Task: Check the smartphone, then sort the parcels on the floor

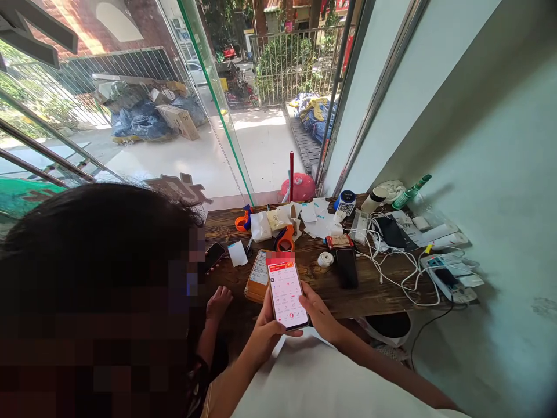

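Observation:
I hold a smartphone [286, 294] with a lit red-and-white screen upright over the near edge of a dark wooden table [374, 293]. My left hand [266, 332] wraps the phone's lower left side, its thumb lying across the bottom edge. My right hand [319, 310] grips the phone's right side with its fingers behind. A small brown cardboard parcel [256, 277] with a white label lies on the table just behind the phone.
Another person's dark-haired head [93, 290] fills the lower left, their small hand [219, 303] on the table edge. The table carries an orange tape dispenser [285, 239], a black phone [347, 267], paper slips, a tape roll [325, 259], chargers and white cables [407, 273]. Glass wall ahead, pale wall right.

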Motion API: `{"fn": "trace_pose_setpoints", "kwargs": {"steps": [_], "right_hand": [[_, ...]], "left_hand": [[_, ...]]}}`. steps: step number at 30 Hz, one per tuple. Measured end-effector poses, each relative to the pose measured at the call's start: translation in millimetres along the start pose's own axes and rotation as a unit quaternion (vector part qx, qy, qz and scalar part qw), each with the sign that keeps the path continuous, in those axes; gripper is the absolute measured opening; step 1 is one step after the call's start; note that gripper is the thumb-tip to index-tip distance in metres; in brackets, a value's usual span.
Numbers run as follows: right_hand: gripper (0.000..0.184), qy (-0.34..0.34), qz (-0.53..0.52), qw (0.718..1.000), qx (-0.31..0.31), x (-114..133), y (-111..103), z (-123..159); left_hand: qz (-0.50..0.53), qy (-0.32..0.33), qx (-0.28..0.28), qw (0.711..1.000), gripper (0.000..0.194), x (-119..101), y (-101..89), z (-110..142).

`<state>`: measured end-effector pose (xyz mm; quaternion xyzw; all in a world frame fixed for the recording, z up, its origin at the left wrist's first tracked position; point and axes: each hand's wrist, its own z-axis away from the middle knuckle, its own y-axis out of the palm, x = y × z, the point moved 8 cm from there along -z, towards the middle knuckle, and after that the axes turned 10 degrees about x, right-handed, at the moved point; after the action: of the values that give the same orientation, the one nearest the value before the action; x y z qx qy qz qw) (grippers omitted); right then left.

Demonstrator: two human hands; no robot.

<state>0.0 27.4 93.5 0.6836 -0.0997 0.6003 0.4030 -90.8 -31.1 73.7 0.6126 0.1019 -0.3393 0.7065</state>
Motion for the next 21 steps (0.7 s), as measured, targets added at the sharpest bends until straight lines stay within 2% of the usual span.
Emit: {"fn": "trace_pose_setpoints", "kwargs": {"steps": [9,17,21], "right_hand": [[0.057,-0.014,0.041,0.999,0.026,6.2,5.3,0.1],[0.058,-0.02,0.055,0.998,0.027,7.9,5.3,-0.9],[0.055,-0.023,0.043,0.998,0.035,6.3,5.9,-2.4]], "left_hand": [[-0.074,0.012,-0.017,0.997,0.125,-3.1,1.1,0.5],[-0.1,0.013,-0.021,0.995,0.125,-1.7,-4.5,-1.2],[-0.08,0.014,-0.019,0.996,0.128,-1.9,-3.3,-0.7]]}}
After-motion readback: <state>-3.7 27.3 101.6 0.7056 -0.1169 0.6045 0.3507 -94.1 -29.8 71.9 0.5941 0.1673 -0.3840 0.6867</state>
